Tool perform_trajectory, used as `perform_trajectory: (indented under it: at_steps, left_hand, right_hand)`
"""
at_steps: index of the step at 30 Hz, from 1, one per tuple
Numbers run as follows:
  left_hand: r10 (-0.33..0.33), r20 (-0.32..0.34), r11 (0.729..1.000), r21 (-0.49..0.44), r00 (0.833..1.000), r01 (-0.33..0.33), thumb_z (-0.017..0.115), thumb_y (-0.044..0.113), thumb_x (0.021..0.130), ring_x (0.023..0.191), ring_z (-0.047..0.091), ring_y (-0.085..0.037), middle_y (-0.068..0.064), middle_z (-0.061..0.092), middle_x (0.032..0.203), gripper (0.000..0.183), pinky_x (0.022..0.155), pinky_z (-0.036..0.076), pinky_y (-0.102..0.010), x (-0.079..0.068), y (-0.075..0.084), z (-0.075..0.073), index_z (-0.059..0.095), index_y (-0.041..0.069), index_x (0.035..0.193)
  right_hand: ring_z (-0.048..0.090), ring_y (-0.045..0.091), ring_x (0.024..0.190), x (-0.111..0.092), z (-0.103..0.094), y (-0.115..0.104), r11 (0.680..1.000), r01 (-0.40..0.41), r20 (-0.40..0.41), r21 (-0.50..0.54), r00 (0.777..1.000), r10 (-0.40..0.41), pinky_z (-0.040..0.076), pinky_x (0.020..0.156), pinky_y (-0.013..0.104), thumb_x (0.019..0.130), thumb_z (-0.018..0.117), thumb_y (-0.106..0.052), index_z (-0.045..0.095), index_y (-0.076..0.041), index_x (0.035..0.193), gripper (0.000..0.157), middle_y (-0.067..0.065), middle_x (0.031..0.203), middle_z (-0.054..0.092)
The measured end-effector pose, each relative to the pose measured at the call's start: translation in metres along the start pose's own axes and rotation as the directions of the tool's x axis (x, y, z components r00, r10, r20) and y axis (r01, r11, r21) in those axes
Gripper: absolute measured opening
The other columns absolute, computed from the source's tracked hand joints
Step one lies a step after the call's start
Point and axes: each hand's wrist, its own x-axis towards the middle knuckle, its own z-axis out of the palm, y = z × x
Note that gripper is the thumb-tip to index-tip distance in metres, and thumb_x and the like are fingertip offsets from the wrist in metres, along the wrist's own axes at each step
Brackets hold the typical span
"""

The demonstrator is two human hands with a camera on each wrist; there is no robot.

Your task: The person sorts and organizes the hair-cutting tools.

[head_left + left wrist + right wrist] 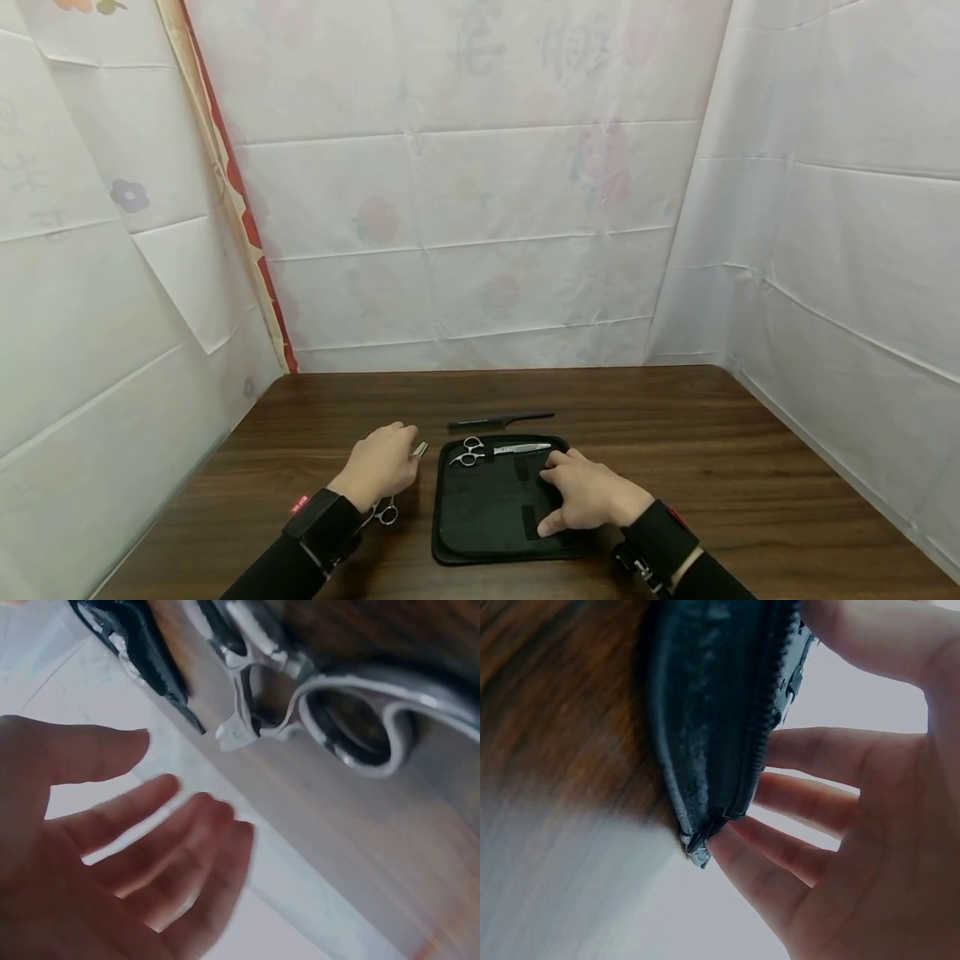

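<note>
My left hand (382, 467) is over a pair of silver scissors (387, 512) on the table, partly hidden beneath it. In the left wrist view the fingers (202, 847) are loosely bent, apart from the scissors' finger rings (360, 727). A flat black zip case (487, 517) lies to the right. My right hand (588, 492) rests across its right side, thumb and fingers spread. The right wrist view has several fingertips touching the case's zipped edge (712, 712). Another pair of silver scissors (468, 454) lies along the top of the case.
Just behind the case is a black tail comb (480, 425) on the brown wooden table (675, 433). White printed sheets (480, 208) hang along the back and both sides of the table.
</note>
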Motion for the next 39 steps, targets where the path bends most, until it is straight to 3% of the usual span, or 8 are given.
perform_trajectory:
  at_steps: [8, 15, 21, 25, 31, 36, 39]
  left_hand:
    - [-0.109, 0.126, 0.994, 0.015, 0.986, 0.108, 0.075, 0.024, 0.091, 0.09, 0.066, -0.033, -0.018, 0.066, 0.101, 0.033, 0.073, 0.055, -0.052, -0.011, -0.007, -0.013, 0.067, -0.003, 0.108]
    - [-0.189, 0.295, 0.98, 0.003, 0.937, 0.197, 0.08, 0.045, 0.085, 0.097, 0.066, -0.035, -0.019, 0.069, 0.111, 0.062, 0.082, 0.053, -0.057, -0.016, -0.006, -0.021, 0.065, -0.006, 0.119]
    - [-0.231, 0.362, 0.972, 0.051, 0.903, 0.228, 0.085, 0.055, 0.075, 0.079, 0.06, -0.025, -0.006, 0.064, 0.085, 0.058, 0.074, 0.052, -0.051, -0.02, -0.005, -0.023, 0.067, 0.004, 0.098]
    - [-0.24, 0.382, 0.97, 0.072, 0.892, 0.23, 0.089, 0.054, 0.071, 0.08, 0.06, -0.027, -0.005, 0.063, 0.085, 0.058, 0.075, 0.052, -0.052, -0.022, -0.003, -0.024, 0.065, 0.007, 0.095]
    - [-0.224, 0.41, 0.973, 0.052, 0.884, 0.223, 0.094, 0.037, 0.07, 0.07, 0.057, -0.022, -0.003, 0.06, 0.073, 0.043, 0.066, 0.05, -0.043, -0.024, -0.004, -0.024, 0.061, 0.01, 0.076]
    - [-0.219, 0.43, 0.972, 0.022, 0.876, 0.233, 0.095, 0.031, 0.069, 0.072, 0.057, -0.022, -0.004, 0.059, 0.076, 0.042, 0.067, 0.05, -0.042, -0.022, -0.009, -0.024, 0.061, 0.01, 0.081]
    - [-0.218, 0.424, 0.97, -0.004, 0.879, 0.242, 0.095, 0.03, 0.067, 0.068, 0.058, -0.022, -0.005, 0.058, 0.076, 0.042, 0.06, 0.051, -0.039, -0.022, -0.013, -0.022, 0.06, 0.01, 0.081]
  right_hand:
    - [0.049, 0.029, 0.123, 0.001, 0.0, -0.001, 1.0, 0.0, -0.003, -0.005, 1.0, 0.0, 0.05, 0.094, 0.049, 0.08, 0.084, -0.05, 0.064, -0.002, 0.135, 0.076, 0.007, 0.135, 0.055]
    - [0.049, 0.029, 0.124, 0.001, 0.0, -0.002, 1.0, 0.0, -0.001, -0.008, 1.0, 0.0, 0.05, 0.094, 0.049, 0.08, 0.083, -0.05, 0.064, -0.002, 0.135, 0.076, 0.007, 0.134, 0.055]
    - [0.049, 0.029, 0.124, 0.001, 0.0, -0.002, 1.0, -0.003, -0.001, -0.005, 1.0, 0.003, 0.05, 0.095, 0.048, 0.08, 0.084, -0.05, 0.064, -0.002, 0.135, 0.076, 0.007, 0.135, 0.054]
    - [0.049, 0.029, 0.124, 0.001, 0.001, -0.002, 1.0, -0.001, -0.002, 0.0, 1.0, 0.001, 0.05, 0.096, 0.048, 0.08, 0.084, -0.049, 0.064, -0.002, 0.135, 0.076, 0.007, 0.135, 0.054]
    - [0.05, 0.028, 0.123, 0.001, 0.002, -0.001, 1.0, 0.003, -0.003, -0.004, 1.0, -0.003, 0.05, 0.095, 0.047, 0.08, 0.083, -0.05, 0.064, -0.002, 0.135, 0.076, 0.006, 0.134, 0.054]
    - [0.049, 0.028, 0.124, 0.001, 0.001, 0.0, 1.0, 0.003, -0.003, 0.0, 1.0, -0.003, 0.05, 0.095, 0.047, 0.08, 0.084, -0.049, 0.064, -0.002, 0.135, 0.076, 0.007, 0.135, 0.054]
    - [0.049, 0.028, 0.123, 0.001, 0.0, -0.001, 1.0, 0.001, -0.002, 0.001, 1.0, -0.001, 0.05, 0.095, 0.047, 0.08, 0.084, -0.049, 0.064, -0.002, 0.135, 0.075, 0.007, 0.135, 0.054]
